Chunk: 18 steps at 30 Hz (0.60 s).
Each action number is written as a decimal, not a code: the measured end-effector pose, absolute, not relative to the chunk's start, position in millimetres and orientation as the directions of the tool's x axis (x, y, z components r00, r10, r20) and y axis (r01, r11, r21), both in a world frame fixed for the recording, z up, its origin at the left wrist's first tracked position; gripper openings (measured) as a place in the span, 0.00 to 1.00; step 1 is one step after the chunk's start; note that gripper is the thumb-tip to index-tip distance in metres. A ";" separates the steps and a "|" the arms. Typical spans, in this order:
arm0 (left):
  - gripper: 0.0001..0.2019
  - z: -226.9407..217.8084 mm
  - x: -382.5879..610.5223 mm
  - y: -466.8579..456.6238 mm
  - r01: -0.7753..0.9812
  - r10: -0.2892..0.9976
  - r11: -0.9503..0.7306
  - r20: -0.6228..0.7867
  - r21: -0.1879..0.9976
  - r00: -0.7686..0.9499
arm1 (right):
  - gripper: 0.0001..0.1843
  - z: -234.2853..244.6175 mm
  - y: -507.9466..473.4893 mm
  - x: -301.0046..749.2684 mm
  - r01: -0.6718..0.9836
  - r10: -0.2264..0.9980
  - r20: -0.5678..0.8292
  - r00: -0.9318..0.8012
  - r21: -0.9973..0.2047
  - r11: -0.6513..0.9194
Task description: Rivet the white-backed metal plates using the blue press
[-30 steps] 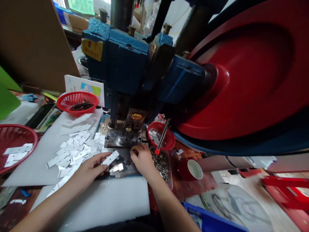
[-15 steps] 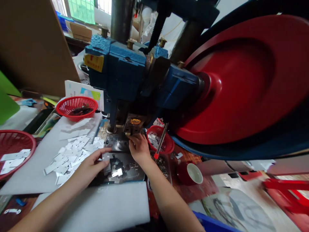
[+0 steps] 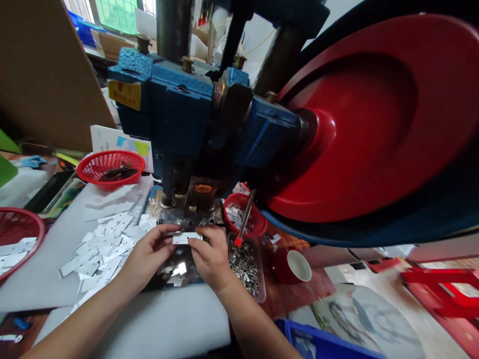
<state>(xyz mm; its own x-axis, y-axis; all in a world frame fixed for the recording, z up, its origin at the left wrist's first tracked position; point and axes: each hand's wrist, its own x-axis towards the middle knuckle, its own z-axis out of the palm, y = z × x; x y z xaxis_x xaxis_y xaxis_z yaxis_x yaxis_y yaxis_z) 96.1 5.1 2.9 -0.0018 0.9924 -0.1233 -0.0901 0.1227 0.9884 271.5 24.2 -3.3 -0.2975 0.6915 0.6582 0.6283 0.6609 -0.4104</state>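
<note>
Two hands pinch one white strip (image 3: 183,239) in the lower centre of the frame, left hand (image 3: 147,252) and right hand (image 3: 211,257) at opposite ends, just before the blue press (image 3: 179,109). A loose pinch could drop it; fingers straying beneath the press could be crushed if it came down. Foam (image 3: 172,319) partly covers the reddish worktop (image 3: 279,296); a window (image 3: 116,16) shows upper left.

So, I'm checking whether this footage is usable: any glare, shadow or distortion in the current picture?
Head view: bright glare on the shiny piece below the white strip; same view, deep shadow under the blue press; same view, the red wheel looks stretched, and the red frame at far right looks soft.
</note>
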 end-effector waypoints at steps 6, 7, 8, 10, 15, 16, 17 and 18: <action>0.12 0.7 94.2 11.1 0.254 0.997 0.007 0.012 0.967 -0.075 | 0.11 -6.7 30.7 267.9 0.627 0.793 0.516 -0.324 -0.511 0.588; 0.11 1.0 95.0 16.1 0.332 0.996 0.002 0.026 0.943 -0.082 | 0.10 -7.4 34.9 266.2 0.622 0.819 0.487 -0.304 -0.550 0.558; 0.11 1.3 96.1 22.4 0.401 0.996 -0.004 0.041 0.916 -0.082 | 0.09 -8.3 40.0 264.4 0.617 0.842 0.466 -0.270 -0.588 0.523; 0.12 0.9 99.1 38.1 0.507 0.993 -0.047 0.096 0.861 -0.071 | 0.08 -10.4 52.0 260.9 0.607 0.877 0.444 -0.182 -0.651 0.456; 0.13 -10.0 106.2 79.4 0.592 0.977 -0.123 0.202 0.796 -0.069 | 0.06 -18.0 83.3 253.8 0.640 0.925 0.379 0.004 -0.712 0.289; 0.14 -13.1 107.0 85.3 0.588 0.978 -0.118 0.195 0.800 -0.068 | 0.07 -19.8 88.5 252.9 0.642 0.930 0.367 0.018 -0.717 0.271; 0.16 -16.0 107.6 89.9 0.583 0.981 -0.117 0.185 0.804 -0.058 | 0.08 -21.5 93.1 252.3 0.636 0.935 0.355 0.021 -0.726 0.261; 0.17 -18.5 107.8 93.3 0.574 0.985 -0.116 0.170 0.810 -0.042 | 0.10 -23.2 97.0 251.9 0.624 0.940 0.340 0.020 -0.739 0.254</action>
<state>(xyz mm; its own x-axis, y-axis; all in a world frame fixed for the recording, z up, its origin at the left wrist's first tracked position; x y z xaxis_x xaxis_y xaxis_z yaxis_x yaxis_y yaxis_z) 107.8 93.3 -18.5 -0.0419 0.9845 0.1702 0.5744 -0.1157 0.8104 251.9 97.0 -23.2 0.0201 0.9400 0.3405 0.6245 0.2541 -0.7385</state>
